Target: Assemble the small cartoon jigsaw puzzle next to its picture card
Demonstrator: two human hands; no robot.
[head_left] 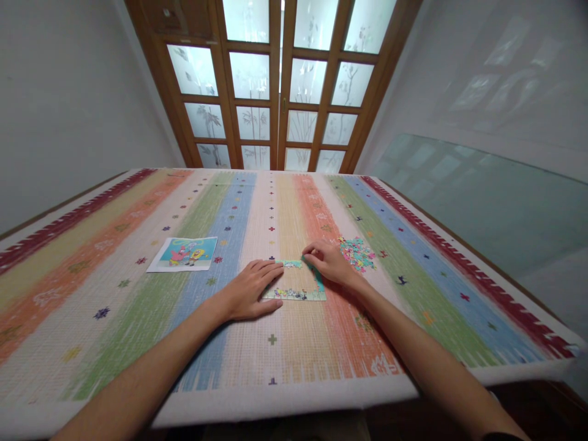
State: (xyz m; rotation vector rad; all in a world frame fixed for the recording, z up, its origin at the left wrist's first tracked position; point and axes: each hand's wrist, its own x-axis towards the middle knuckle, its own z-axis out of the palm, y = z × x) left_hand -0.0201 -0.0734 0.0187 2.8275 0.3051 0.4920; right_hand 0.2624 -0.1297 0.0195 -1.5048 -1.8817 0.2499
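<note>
A partly joined jigsaw frame [298, 294] lies on the striped cloth between my hands. My left hand [252, 288] rests flat on the cloth with fingers stretched out, fingertips touching the frame's left edge. My right hand [327, 260] sits at the frame's upper right corner, fingers curled down and pressed on the pieces there; whether a piece is pinched is hidden. A heap of loose puzzle pieces [357, 252] lies just right of that hand.
A printed cartoon reference picture [184, 253] lies to the left on the striped tablecloth [114, 318]. A glass pane [482, 202] leans at the right side. Wooden doors with frosted panes [280, 86] stand behind the table.
</note>
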